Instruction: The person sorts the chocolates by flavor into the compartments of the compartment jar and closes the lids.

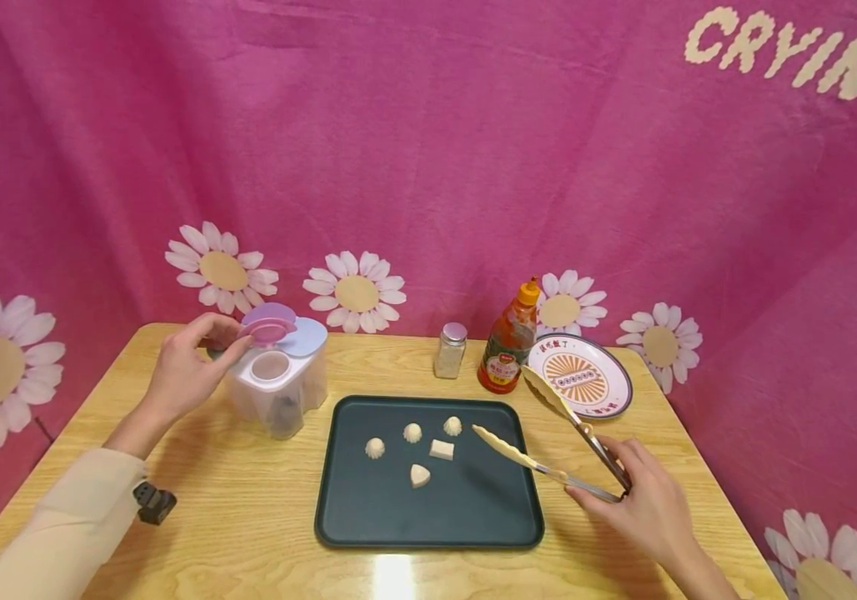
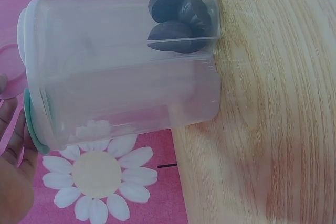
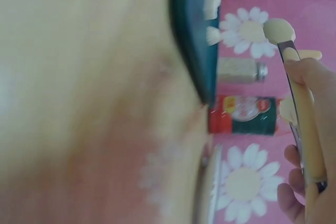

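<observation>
Your right hand (image 1: pixel 646 500) grips the metal tongs (image 1: pixel 574 481) near their joined end; their arms stand spread. Your left hand (image 1: pixel 192 360) pinches the raised pink lid (image 1: pixel 269 332) of the clear container (image 1: pixel 271 390), and the round opening below it is uncovered. Dark objects (image 2: pixel 170 36) sit in the container; what they are cannot be told.

Five small pale pieces (image 1: pixel 441 450) lie on the dark tray (image 1: pixel 368 518), which rests on the desk (image 1: pixel 218 525) between your hands. Governing relation, in my judgement: the pieces lie leftward and slightly forward of your right hand, along the line of the tongs' nearer arm, whose tip stands just right of the closest ridged piece. The other arm points further forward, toward the sauce bottle (image 1: pixel 509 346). The opening lies well apart, beyond the tray's left edge.
</observation>
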`<state>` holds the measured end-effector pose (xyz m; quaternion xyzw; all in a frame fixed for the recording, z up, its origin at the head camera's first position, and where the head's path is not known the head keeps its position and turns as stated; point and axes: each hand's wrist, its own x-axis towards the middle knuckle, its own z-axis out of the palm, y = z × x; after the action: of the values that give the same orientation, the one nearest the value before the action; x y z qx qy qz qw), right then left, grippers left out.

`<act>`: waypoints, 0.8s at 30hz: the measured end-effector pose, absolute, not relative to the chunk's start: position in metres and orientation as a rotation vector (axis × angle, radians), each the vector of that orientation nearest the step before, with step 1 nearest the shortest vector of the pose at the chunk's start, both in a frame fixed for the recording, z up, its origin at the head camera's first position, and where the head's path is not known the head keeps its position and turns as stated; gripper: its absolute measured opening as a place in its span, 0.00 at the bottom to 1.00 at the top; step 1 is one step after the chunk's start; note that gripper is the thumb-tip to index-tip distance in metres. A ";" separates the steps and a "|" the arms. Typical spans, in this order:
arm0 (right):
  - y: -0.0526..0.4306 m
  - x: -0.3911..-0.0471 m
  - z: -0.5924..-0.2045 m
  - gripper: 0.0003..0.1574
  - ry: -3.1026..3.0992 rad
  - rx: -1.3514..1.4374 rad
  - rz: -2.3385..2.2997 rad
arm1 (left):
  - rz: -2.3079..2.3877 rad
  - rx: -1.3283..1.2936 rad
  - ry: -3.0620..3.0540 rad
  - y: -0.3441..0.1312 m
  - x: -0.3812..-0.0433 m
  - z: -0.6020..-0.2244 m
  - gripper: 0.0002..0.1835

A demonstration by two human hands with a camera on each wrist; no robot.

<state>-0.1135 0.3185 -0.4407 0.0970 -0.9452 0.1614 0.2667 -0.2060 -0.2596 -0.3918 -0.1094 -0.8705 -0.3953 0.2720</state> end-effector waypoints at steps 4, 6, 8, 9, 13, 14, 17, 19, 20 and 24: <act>0.330 -0.102 -0.452 0.45 -2.551 0.197 0.421 | -1.060 -0.292 -2.351 -0.260 -0.205 -0.392 0.12; 0.335 -0.097 -0.456 0.45 -2.556 0.177 0.419 | -1.059 -0.293 -2.352 -0.260 -0.205 -0.391 0.12; 0.340 -0.093 -0.460 0.45 -2.570 0.143 0.407 | -1.059 -0.294 -2.352 -0.260 -0.204 -0.391 0.11; 0.342 -0.091 -0.462 0.45 -2.578 0.122 0.402 | -1.057 -0.294 -2.353 -0.260 -0.204 -0.391 0.11; 0.351 -0.083 -0.467 0.45 -2.629 0.030 0.377 | -1.057 -0.300 -2.347 -0.260 -0.204 -0.392 0.11; 0.353 -0.082 -0.469 0.45 -2.636 0.015 0.370 | -1.057 -0.301 -2.344 -0.260 -0.204 -0.392 0.11; 0.359 -0.077 -0.471 0.46 -2.666 -0.028 0.359 | -1.058 -0.304 -2.340 -0.260 -0.205 -0.392 0.11; 0.363 -0.074 -0.473 0.47 -2.696 -0.064 0.354 | -1.058 -0.307 -2.339 -0.259 -0.205 -0.392 0.11; 0.364 -0.073 -0.473 0.47 -2.715 -0.087 0.356 | -1.057 -0.309 -2.338 -0.259 -0.205 -0.392 0.11; 0.369 -0.072 -0.471 0.53 -2.831 -0.193 0.340 | -1.059 -0.314 -2.334 -0.260 -0.205 -0.391 0.11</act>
<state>-0.0723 0.3688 -0.4710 -0.0669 -0.9806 0.1178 0.1416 -0.2047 -0.2595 -0.3909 -0.1167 -0.8687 -0.3943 0.2761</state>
